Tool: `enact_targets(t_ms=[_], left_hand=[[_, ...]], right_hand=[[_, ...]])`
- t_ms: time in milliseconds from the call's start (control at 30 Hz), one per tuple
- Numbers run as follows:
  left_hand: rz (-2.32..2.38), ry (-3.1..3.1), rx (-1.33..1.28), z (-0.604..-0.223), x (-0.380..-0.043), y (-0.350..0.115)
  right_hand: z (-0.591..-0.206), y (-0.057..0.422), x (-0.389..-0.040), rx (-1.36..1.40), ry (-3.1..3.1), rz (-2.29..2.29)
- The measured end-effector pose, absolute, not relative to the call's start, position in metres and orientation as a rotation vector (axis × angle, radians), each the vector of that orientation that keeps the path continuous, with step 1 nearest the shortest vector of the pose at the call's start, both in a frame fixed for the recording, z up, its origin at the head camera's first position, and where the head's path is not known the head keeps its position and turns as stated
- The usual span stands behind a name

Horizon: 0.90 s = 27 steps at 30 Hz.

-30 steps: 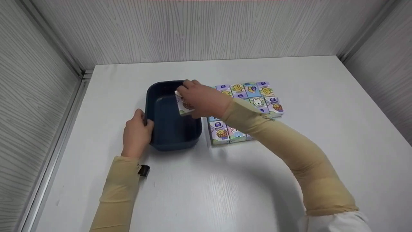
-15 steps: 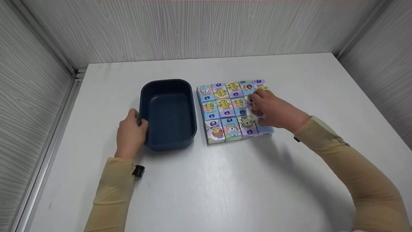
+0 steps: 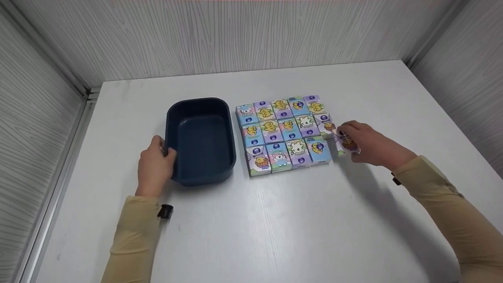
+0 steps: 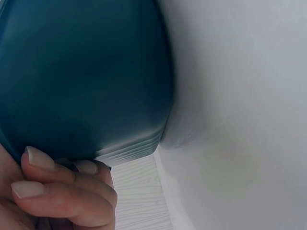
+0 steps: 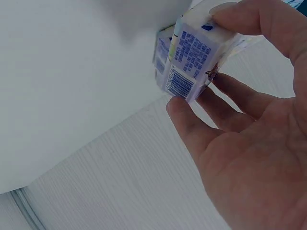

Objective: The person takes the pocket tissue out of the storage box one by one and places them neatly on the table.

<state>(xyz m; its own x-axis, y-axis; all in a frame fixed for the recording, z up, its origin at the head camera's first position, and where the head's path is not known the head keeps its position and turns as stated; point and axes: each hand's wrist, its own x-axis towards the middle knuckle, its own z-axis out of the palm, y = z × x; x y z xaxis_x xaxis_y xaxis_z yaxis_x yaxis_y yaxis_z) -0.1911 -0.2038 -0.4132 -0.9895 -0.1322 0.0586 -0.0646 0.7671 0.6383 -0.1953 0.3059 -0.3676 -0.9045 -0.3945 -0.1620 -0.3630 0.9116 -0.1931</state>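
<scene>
A dark blue plastic bin (image 3: 204, 145) stands on the table in the head view. My left hand (image 3: 155, 167) grips its left side, thumb over the rim and fingers outside, and the left wrist view shows those curled fingers against the ribbed wall. My right hand (image 3: 375, 146) pinches a small cartoon-printed tissue pack (image 3: 346, 142) between thumb and fingers. This pack is just above the table, by the right end of the front row. Its barcode side faces the right wrist view. To its left, several similar tissue packs (image 3: 271, 131) lie in three tight rows.
The white table (image 3: 251, 220) extends in front of the bin and the rows. Grey wood-grain panels (image 3: 243, 39) close off the back and both sides. A black band piece (image 3: 166, 211) is at my left wrist.
My right hand has carried the tissue pack from above the bin, rightward across the rows, to the front row's right end. My left hand stays on the bin; the head view has shifted slightly.
</scene>
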Motion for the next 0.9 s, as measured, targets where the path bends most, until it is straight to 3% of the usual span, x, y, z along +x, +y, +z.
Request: enact_targets(t_ms=[500,900], left_hand=[[-1.021,-2.844,0.169,-0.413,-0.192,-0.204],[-1.026,-2.946,0.142,-0.406,-0.19,-0.206]], right_hand=[[-0.406,0.307,-0.19,-0.717,2.938,-0.529],[-0.391,0.289,-0.185,-0.599,2.975,-0.646]])
